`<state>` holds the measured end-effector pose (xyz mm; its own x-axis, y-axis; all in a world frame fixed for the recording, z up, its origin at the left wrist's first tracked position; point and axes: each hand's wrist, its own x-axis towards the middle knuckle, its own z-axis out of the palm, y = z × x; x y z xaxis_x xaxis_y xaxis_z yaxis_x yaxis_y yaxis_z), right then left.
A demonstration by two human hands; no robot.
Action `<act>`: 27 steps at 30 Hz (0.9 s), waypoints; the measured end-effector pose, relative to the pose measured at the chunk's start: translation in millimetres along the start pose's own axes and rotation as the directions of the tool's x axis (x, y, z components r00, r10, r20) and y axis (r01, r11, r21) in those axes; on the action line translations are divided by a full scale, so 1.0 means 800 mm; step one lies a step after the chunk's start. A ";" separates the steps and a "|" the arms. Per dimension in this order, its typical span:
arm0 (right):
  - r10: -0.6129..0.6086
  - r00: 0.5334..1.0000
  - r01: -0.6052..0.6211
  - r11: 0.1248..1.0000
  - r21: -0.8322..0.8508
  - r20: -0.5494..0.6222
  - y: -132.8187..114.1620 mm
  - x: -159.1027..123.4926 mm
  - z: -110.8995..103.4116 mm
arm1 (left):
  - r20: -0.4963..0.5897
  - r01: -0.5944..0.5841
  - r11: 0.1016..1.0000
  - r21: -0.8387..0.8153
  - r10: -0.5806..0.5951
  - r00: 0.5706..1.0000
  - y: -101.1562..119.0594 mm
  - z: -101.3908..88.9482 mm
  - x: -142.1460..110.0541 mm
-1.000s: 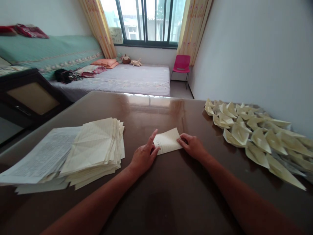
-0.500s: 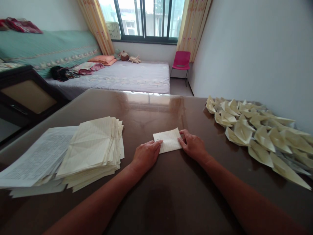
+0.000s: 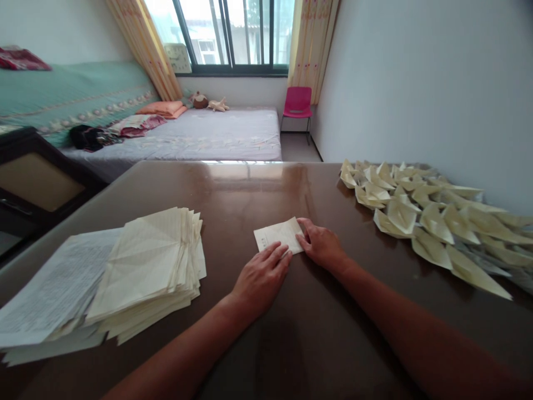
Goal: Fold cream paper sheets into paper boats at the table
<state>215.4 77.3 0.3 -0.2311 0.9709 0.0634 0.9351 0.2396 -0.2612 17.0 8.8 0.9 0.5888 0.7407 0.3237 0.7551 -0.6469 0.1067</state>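
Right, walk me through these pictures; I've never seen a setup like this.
There is no machine here, only a person, seen through one camera worn on that person's head, looking forward and down. On the shiny brown table, a stack of cream paper and printed sheets lie on the left, and many folded paper shapes on the right. Between them, the bare left hand rests on a small folded paper, while the right hand touches its right edge.
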 end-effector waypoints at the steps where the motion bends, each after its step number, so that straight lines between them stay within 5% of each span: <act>1: 0.001 1.000 -0.001 1.000 0.007 -0.002 0.000 0.000 0.000 | 0.003 -0.003 1.000 -0.013 0.003 1.000 0.004 0.003 -0.001; 6: -0.107 0.985 0.114 0.992 0.048 -0.132 0.000 -0.007 -0.006 | 0.058 -0.018 1.000 -0.017 0.019 0.998 0.006 0.006 -0.001; 10: -0.495 0.853 0.513 0.854 0.086 -0.164 0.002 -0.011 -0.016 | 0.055 -0.035 0.999 -0.007 0.035 0.998 0.000 0.003 0.002; 12: -0.592 0.799 0.602 0.785 0.148 -0.111 0.010 -0.008 -0.017 | 0.055 -0.051 0.999 0.008 0.050 0.997 -0.005 0.003 0.002; 18: -0.561 0.827 0.545 0.787 0.289 -0.031 0.038 0.006 -0.017 | 0.108 -0.051 0.983 0.175 0.032 0.994 -0.018 -0.006 -0.004; 27: -0.568 0.819 0.574 0.809 0.127 -0.084 0.026 -0.003 -0.016 | 0.105 -0.053 0.966 0.251 0.028 0.994 -0.022 -0.009 -0.006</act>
<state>238.6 80.0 7.3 -0.6978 0.6586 0.2815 0.5894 0.7513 -0.2969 -0.9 15.0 3.8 0.6364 0.7375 0.2259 0.7708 -0.6190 -0.1505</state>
